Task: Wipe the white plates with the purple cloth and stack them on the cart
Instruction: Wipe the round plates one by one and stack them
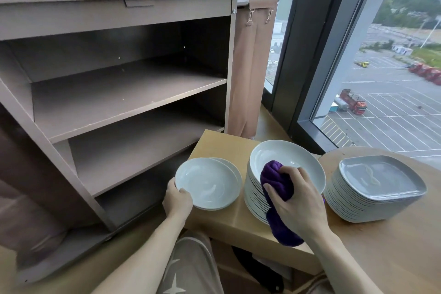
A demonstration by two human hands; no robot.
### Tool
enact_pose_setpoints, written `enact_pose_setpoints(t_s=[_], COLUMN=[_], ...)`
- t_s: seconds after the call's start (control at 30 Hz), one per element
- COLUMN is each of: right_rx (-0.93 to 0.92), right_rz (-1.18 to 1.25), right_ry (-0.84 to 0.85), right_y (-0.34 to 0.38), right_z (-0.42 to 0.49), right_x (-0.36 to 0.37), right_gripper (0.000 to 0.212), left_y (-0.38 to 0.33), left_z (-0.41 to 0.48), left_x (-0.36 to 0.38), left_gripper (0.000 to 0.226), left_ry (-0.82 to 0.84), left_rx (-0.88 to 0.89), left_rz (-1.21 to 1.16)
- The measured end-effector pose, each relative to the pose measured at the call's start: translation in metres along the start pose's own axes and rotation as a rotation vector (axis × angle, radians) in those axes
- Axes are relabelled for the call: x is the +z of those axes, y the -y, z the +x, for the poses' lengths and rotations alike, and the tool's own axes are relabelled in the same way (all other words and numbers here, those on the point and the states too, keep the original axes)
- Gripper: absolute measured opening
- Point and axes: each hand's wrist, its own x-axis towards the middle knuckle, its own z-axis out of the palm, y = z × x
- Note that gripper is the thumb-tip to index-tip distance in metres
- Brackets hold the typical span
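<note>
Head view: left hand [177, 198] grips the near-left rim of a white plate [207, 184], thumb over the edge. It looks like a carry grip, since the cart [114, 93] stands just to the left with its open shelves facing the person. That plate sits over a second white plate [235, 168] at the left end of the counter [214, 143]; cannot tell whether it rests on it or is lifted clear. Right hand [296, 194] is curled round the bunched purple cloth [276, 181], pressing it onto the near side of the top plate of the tall stack of white plates [255, 198]. The cloth's tail hangs down the stack's front. Wiping in place makes sense: the pile steadies the top plate, so one hand is enough. The stack stands between the held plate and a pile of grey square plates [372, 188] on the round table [393, 253]. No plates show on the cart shelves, so stacking looks barely begun. Risk: the tall stack looks slightly fanned, and hard rubbing could shift it.
</note>
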Motion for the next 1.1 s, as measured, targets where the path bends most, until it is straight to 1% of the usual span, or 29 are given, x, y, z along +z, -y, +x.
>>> enact_pose_setpoints(t_s=[0.17, 0.33, 0.4, 0.47, 0.57, 0.63, 0.67, 0.73, 0.77, 0.8, 0.87, 0.93, 0.97, 1.03, 1.1], right_rx=[0.016, 0.031, 0.043, 0.055, 0.080, 0.095, 0.107, 0.121, 0.130, 0.144, 0.193, 0.214, 0.192, 0.147, 0.148], right_rz=[-0.021, -0.033, -0.021, -0.007, -0.005, -0.018, -0.027, -0.046, -0.059, -0.084, -0.165, -0.312, -0.399, -0.505, -0.513], right_ry=[-0.012, -0.015, -0.022, -0.025, -0.048, -0.072, -0.084, -0.117, -0.132, -0.131, -0.034, 0.135, 0.191, 0.216, 0.213], right_y=[-0.006, -0.007, -0.006, -0.006, -0.010, -0.014, -0.016, -0.021, -0.023, -0.026, -0.031, -0.035, -0.038, -0.045, -0.047], right_z=[-0.008, -0.012, -0.009, -0.003, 0.011, 0.023, 0.029, 0.041, 0.047, 0.053, 0.062, 0.062, 0.059, 0.052, 0.053], right_x=[-0.008, -0.008, -0.009, -0.010, -0.014, -0.018, -0.020, -0.022, -0.021, -0.021, -0.016, -0.008, -0.003, 0.004, 0.005], right_gripper=[0.038, 0.039, 0.039, 0.037, 0.035, 0.036, 0.037, 0.037, 0.037, 0.039, 0.048, 0.058, 0.062, 0.066, 0.067], left_y=[0.007, 0.005, 0.005, 0.006, 0.006, 0.000, -0.003, -0.013, -0.021, -0.031, -0.053, -0.073, -0.083, -0.099, -0.108], left_z=[0.003, 0.008, 0.010, 0.013, 0.014, 0.012, 0.010, 0.002, -0.004, -0.010, -0.022, -0.035, -0.041, -0.048, -0.052], left_x=[0.007, 0.011, 0.014, 0.017, 0.020, 0.016, 0.014, 0.014, 0.016, 0.021, 0.037, 0.056, 0.066, 0.086, 0.105], left_gripper=[0.050, 0.046, 0.051, 0.061, 0.071, 0.077, 0.080, 0.082, 0.079, 0.074, 0.065, 0.065, 0.065, 0.064, 0.062], left_ry=[-0.030, 0.016, 0.054, 0.108, 0.229, 0.247, 0.205, 0.076, 0.035, 0.035, 0.155, 0.334, 0.400, 0.479, 0.518], left_rx=[-0.034, 0.044, 0.033, -0.001, -0.100, -0.131, -0.104, 0.056, 0.162, 0.254, 0.361, 0.429, 0.474, 0.556, 0.611], left_rz=[0.027, 0.188, 0.238, 0.265, 0.207, 0.261, 0.345, 0.492, 0.493, 0.448, 0.317, 0.225, 0.199, 0.188, 0.199])
